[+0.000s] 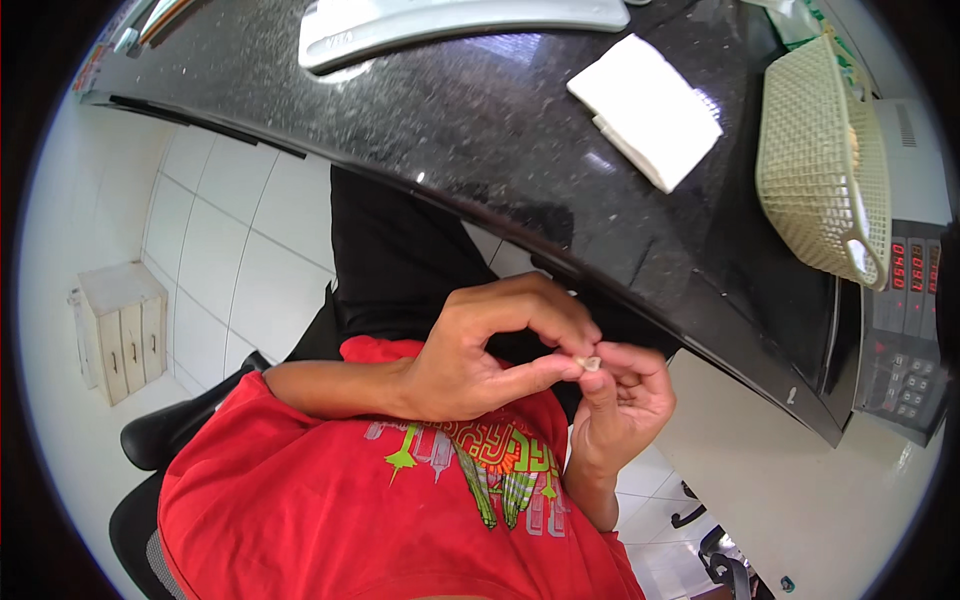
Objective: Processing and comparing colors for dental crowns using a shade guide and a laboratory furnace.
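While sitting at a black counter (450,120), holds a small pale piece (591,364) pinched between the closed fingertips of the left hand (462,362) and those of the right hand (624,408), off the counter's near edge and in front of a red shirt (330,490). Faces a folded white sheet (645,112) lying on the counter, with a beige basket (808,165) farther right, beside a grey device (897,345) with red digits.
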{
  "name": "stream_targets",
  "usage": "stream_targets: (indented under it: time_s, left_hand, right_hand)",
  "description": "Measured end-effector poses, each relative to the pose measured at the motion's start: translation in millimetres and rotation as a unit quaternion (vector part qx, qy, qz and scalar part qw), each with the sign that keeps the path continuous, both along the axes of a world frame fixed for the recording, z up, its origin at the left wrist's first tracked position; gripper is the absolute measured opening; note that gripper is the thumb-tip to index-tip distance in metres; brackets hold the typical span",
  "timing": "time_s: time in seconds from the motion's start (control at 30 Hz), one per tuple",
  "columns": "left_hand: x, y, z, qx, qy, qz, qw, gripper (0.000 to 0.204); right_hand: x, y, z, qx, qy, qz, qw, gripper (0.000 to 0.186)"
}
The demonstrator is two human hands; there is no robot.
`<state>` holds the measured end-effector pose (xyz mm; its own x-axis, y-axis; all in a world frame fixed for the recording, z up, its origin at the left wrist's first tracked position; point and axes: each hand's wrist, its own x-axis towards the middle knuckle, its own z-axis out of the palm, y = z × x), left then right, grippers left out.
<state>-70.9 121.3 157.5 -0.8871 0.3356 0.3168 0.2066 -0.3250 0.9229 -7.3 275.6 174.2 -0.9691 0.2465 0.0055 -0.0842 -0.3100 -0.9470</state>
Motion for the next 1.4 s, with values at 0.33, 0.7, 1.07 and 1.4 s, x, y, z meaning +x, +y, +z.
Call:
stream_targets:
  time_s: [0.33,0.7,1.07,1.4]
  left_hand:
    - [-4.9,1.4,7.7,-0.115,0.217,0.128,0.961,0.021]
    - [-34.4,18.3,62.6,-0.046,0.315,0.13,0.939,0.022]
    - [-36.6,19.7,63.7,0.014,0.2,0.058,0.978,0.033]
    - [-30.4,22.3,55.9,0.04,0.139,0.022,0.989,0.056]
  right_hand:
    - [-10.9,0.6,2.7,0.018,0.012,0.034,0.999,0.017]
    - [-34.7,14.6,57.4,0.17,0.16,-0.03,0.972,0.017]
    - [-40.0,10.9,62.8,0.127,0.17,-0.061,0.975,0.031]
    - [-39.1,16.2,57.0,0.13,0.179,-0.042,0.974,0.034]
